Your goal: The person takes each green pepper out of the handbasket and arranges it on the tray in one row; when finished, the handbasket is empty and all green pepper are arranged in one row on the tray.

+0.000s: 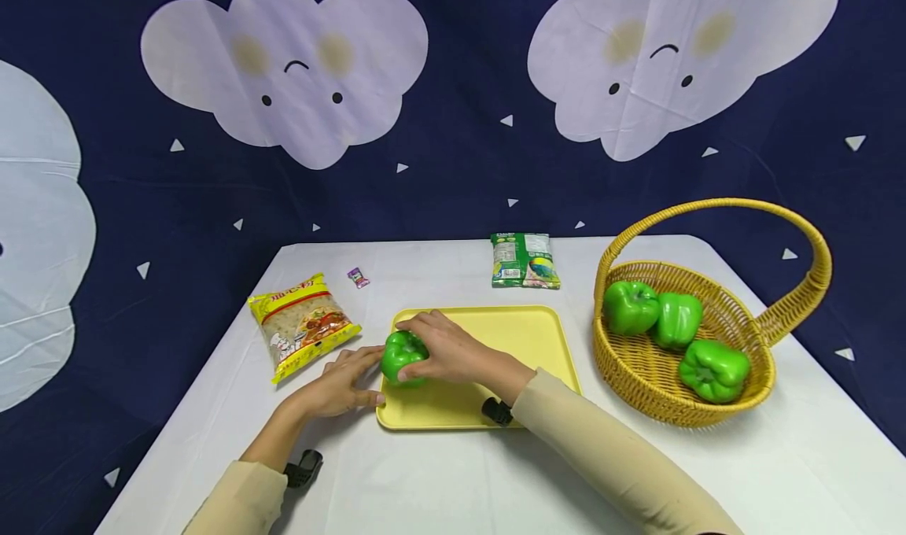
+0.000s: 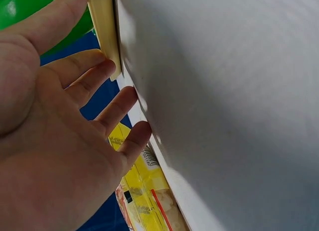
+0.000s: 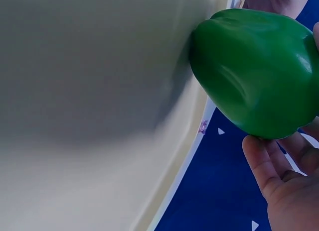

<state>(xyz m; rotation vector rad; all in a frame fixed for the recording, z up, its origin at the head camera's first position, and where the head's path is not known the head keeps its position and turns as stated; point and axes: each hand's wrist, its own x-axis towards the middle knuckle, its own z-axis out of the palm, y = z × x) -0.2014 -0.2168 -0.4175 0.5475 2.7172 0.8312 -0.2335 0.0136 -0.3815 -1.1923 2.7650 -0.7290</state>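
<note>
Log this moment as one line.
Right hand: grips green bell pepper at left end of yellow tray | left hand: at tray's left rim | wicker basket: three green bell peppers

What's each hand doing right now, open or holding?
Left hand: open, at the left edge of the yellow tray.
Right hand: holding a green pepper at the tray's left end.

Navy cloud-print backdrop (image 1: 474, 63) behind white table (image 1: 410, 480)

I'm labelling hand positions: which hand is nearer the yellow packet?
Left. The left hand is near the right end of the yellow packet; the right hand is farther right, holding a green pepper over the yellow tray.
</note>
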